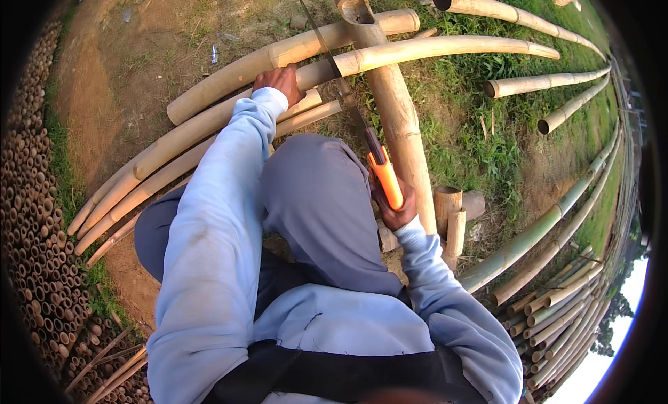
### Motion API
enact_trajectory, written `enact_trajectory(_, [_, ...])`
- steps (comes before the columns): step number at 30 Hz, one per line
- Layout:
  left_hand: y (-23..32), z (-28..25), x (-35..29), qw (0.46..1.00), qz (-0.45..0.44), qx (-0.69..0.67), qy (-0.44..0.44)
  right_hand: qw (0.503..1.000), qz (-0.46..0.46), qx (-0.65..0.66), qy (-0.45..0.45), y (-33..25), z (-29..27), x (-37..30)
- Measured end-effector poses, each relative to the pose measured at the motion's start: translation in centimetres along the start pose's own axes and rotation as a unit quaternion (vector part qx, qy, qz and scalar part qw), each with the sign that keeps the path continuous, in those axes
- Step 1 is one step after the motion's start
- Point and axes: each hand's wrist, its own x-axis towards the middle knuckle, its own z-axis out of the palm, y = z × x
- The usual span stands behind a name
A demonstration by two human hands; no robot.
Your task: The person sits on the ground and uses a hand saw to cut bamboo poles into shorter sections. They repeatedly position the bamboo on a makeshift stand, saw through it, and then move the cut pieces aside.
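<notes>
Black strap (362, 369) nearest, left hand (280, 82) clasps bamboo pole (390, 54), right hand (402, 210) grips saw (386, 178).

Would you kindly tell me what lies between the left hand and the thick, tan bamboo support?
In the head view, the dark metal saw blade lies across the pale bamboo pole under the left hand.

Saw (352, 106) across the pole (390, 54), upper centre! Left hand (280, 80) on it, just left; bamboo stack (31, 216) far left, pole pile (557, 320) lower right.
</notes>
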Motion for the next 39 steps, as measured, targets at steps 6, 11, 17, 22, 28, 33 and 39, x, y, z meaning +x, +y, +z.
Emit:
enact_trajectory(6, [0.1, 1.1, 0.2, 1.0, 0.008, 0.002, 0.01, 0.996, 0.073, -0.047, 0.0, -1.0, -3.9, -11.0])
enact_trajectory(11, [0.5, 1.0, -0.7, 1.0, 0.002, -0.004, 0.021, 1.0, 0.003, 0.026, -0.007, -1.4, 2.3, 3.6])
enact_trajectory(17, [0.6, 0.9, -0.3, 0.999, -0.002, 0.004, 0.048, 0.999, -0.014, -0.03, -0.035, -0.1, -1.1, -2.7])
enact_trajectory(22, [0.6, 2.2, -0.6, 0.995, 0.006, 0.009, 0.098, 0.999, -0.042, -0.025, 0.002, 1.2, -1.3, -6.1])
enact_trajectory(28, [0.8, 0.6, 0.1, 0.998, 0.001, -0.023, 0.054, 0.993, -0.108, 0.057, -0.001, 1.4, 2.9, 4.2])
enact_trajectory(33, [0.3, 0.9, 0.3, 0.999, -0.006, -0.001, 0.048, 0.994, 0.085, -0.044, -0.045, 0.6, -2.1, -8.3])
enact_trajectory(39, [-0.2, 2.1, 0.2, 0.999, 0.016, 0.009, 0.032, 0.997, -0.071, -0.023, 0.022, -0.9, 1.0, 1.1])
